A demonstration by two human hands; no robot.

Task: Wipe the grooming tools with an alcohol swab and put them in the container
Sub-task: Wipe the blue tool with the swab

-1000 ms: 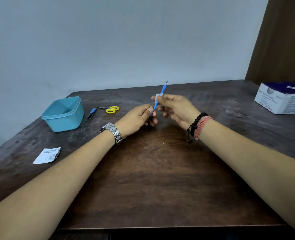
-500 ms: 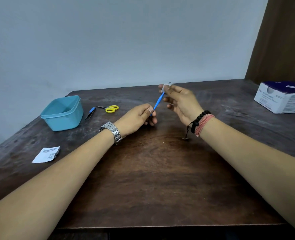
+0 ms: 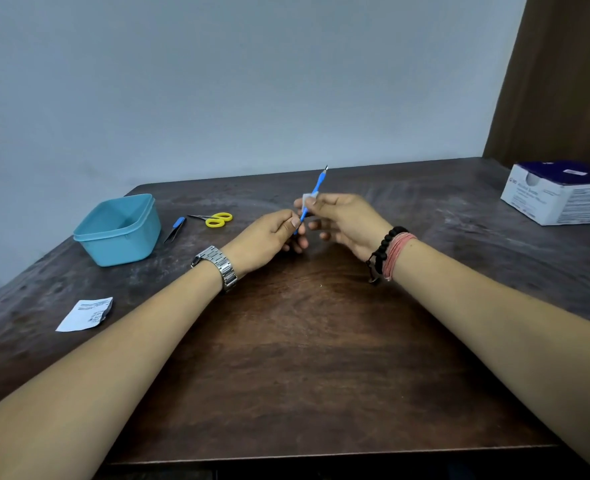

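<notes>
While wiping: left hand (image 3: 269,233) is pinching the slim blue-handled metal-tipped grooming tool (image 3: 312,199) at its lower end, steadying it.
Swab: right hand (image 3: 342,220) is clamping the small white alcohol swab (image 3: 310,197) round the shaft.
Container: open teal plastic tub (image 3: 120,233) is waiting at 10 o'clock.

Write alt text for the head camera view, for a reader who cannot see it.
Over a dark wooden table, the left hand holds the lower end of a thin blue grooming tool while the right hand pinches a white swab around its shaft. To the left sit a teal container, blue tweezers, yellow-handled scissors and a torn wrapper; a white box is far right.
</notes>
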